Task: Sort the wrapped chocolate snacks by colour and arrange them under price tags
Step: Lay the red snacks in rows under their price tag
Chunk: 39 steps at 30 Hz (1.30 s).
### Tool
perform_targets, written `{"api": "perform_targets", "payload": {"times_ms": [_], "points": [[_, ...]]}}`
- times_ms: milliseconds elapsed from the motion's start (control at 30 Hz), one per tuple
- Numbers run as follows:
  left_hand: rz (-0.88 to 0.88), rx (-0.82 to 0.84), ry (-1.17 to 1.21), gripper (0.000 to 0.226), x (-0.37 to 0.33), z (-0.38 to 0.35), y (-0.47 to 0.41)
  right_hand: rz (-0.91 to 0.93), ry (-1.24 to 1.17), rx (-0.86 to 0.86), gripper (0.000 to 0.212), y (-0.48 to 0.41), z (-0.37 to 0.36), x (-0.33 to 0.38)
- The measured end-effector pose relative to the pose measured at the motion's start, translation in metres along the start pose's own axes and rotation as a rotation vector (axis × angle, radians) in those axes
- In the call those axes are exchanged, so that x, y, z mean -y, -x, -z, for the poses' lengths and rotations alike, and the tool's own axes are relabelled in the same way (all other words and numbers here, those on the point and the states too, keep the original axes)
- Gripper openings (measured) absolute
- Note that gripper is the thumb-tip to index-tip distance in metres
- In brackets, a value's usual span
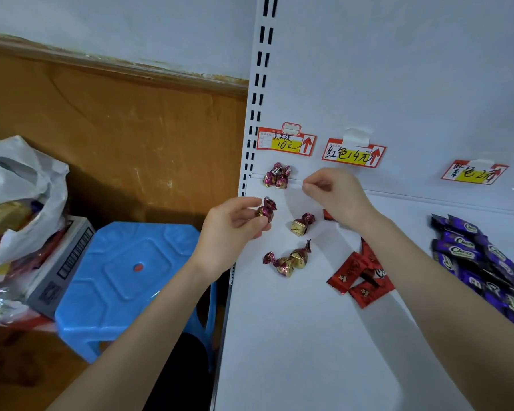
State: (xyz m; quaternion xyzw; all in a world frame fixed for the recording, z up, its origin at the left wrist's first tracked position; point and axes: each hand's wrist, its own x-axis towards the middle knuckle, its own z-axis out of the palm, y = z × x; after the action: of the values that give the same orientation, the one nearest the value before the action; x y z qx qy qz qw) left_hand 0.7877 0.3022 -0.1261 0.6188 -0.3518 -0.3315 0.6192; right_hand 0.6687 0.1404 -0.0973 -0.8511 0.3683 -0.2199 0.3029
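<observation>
The left hand (pixel 235 223) pinched a maroon-and-gold chocolate (pixel 266 209) at mid-frame, over the left edge of the shelf (pixel 294 336). Just up and right, the right hand (pixel 334 192) had its fingertips drawn together; whether they held anything could not be told. The held piece probably belonged with the cluster (pixel 277 175) beneath the leftmost price tag (pixel 285 142). The right forearm hid part of the red packets (pixel 353 274), and the purple packets (pixel 475 256) ran off the right edge.

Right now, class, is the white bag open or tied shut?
Open: the bag gapes at its mouth, with gold and red wrappers showing inside.
</observation>
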Motion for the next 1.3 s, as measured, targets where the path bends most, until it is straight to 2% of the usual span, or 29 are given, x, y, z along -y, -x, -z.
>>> {"api": "perform_targets", "payload": {"times_ms": [100,233,367,400,533,767,1000,1167,1233,1300], "points": [[0.047,0.056,0.176,0.024,-0.001,-0.001,0.003,-0.002,0.052,0.101,0.011,0.022,0.015,-0.002],[0.124,0.085,0.368,0.022,-0.001,-0.003,0.007,-0.085,0.181,0.112,0.031,0.036,0.013,-0.001],[0.138,0.104,0.429,0.02,-0.003,-0.003,0.01,-0.108,0.237,0.155,0.051,0.037,-0.003,0.007],[0.136,0.106,0.425,0.02,-0.004,-0.003,0.01,-0.109,0.225,0.161,0.05,0.037,-0.004,0.009],[0.131,0.106,0.398,0.02,-0.004,-0.002,0.01,-0.183,0.009,0.232,0.024,0.035,-0.003,0.01],[0.119,0.06,0.32,0.022,-0.005,0.0,0.009,-0.16,-0.28,0.114,0.028,0.029,-0.002,-0.001],[0.116,-0.009,0.26,0.021,-0.003,0.007,0.003,-0.055,-0.265,0.094,0.022,0.013,-0.009,-0.005],[0.124,-0.04,0.238,0.023,0.001,0.011,0.0,-0.019,-0.095,0.141,0.019,0.004,-0.016,-0.002],[0.126,-0.04,0.235,0.024,0.003,0.013,-0.001,-0.031,-0.044,0.138,0.027,0.001,-0.017,-0.003],[0.127,-0.045,0.24,0.023,0.004,0.013,-0.002,-0.064,-0.016,0.106,0.044,0.0,-0.019,-0.004]]}}
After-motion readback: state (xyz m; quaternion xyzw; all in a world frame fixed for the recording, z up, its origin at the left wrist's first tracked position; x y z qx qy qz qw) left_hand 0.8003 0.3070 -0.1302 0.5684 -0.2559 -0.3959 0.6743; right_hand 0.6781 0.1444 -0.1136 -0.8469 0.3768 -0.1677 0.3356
